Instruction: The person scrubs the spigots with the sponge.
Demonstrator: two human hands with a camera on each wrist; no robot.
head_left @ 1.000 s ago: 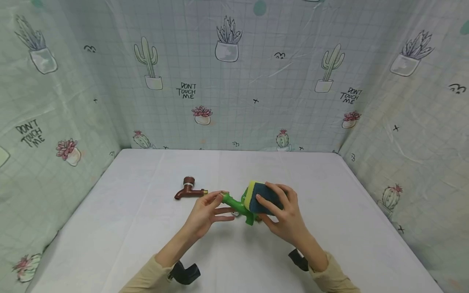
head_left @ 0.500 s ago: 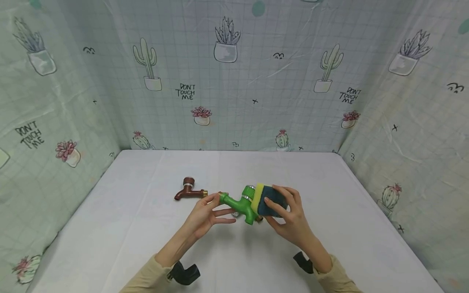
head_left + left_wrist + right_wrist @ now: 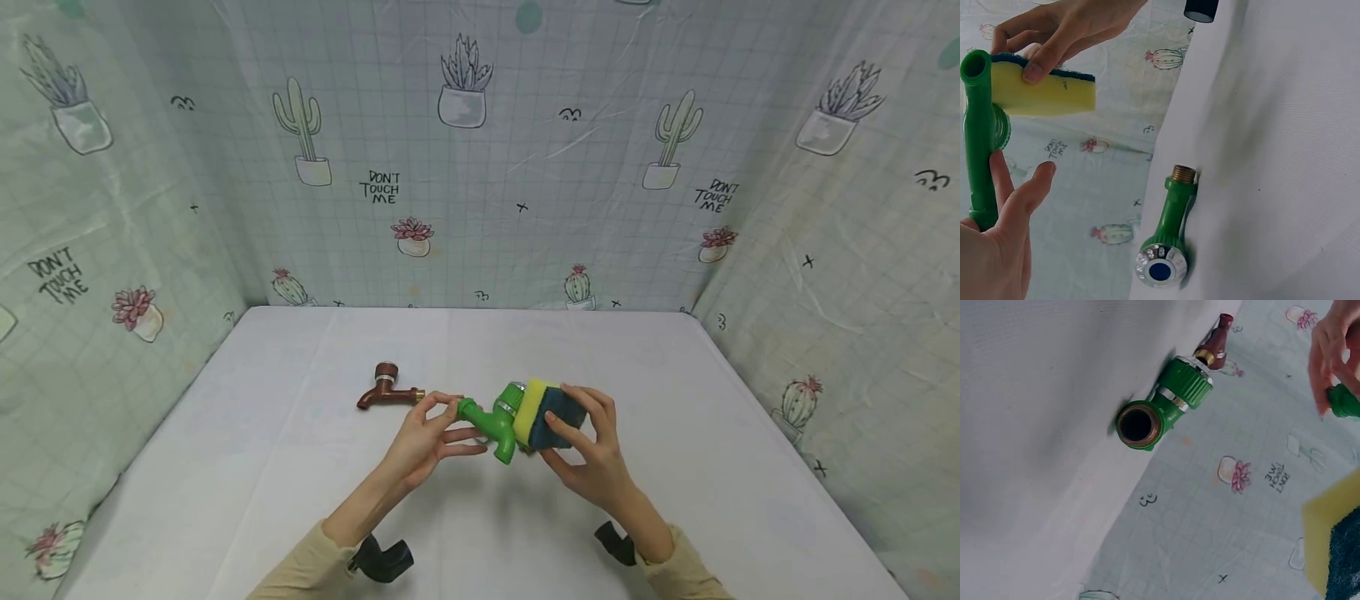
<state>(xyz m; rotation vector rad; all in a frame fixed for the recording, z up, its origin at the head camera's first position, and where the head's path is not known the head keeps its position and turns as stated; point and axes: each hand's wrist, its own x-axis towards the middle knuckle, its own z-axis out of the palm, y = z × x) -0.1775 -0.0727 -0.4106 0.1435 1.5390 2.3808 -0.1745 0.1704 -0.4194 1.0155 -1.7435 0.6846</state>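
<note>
In the head view my left hand pinches one end of a green faucet between thumb and fingertips, holding it above the table. A yellow sponge with a dark blue scouring side is gripped in my right hand. Its yellow side meets the faucet around the knob. The left wrist view shows the held faucet upright, with the sponge beside its open end. Beneath the hands a second green faucet lies on the table, mostly hidden in the head view.
A brown faucet lies on the white table, just beyond my left hand. Patterned cloth with cactus drawings stands round the back and sides. Black pieces show at both wrists.
The sponge has shifted right and slightly down, uncovering the faucet's knob that it had covered. The held faucet has tilted a little. Both hands keep their grip.
</note>
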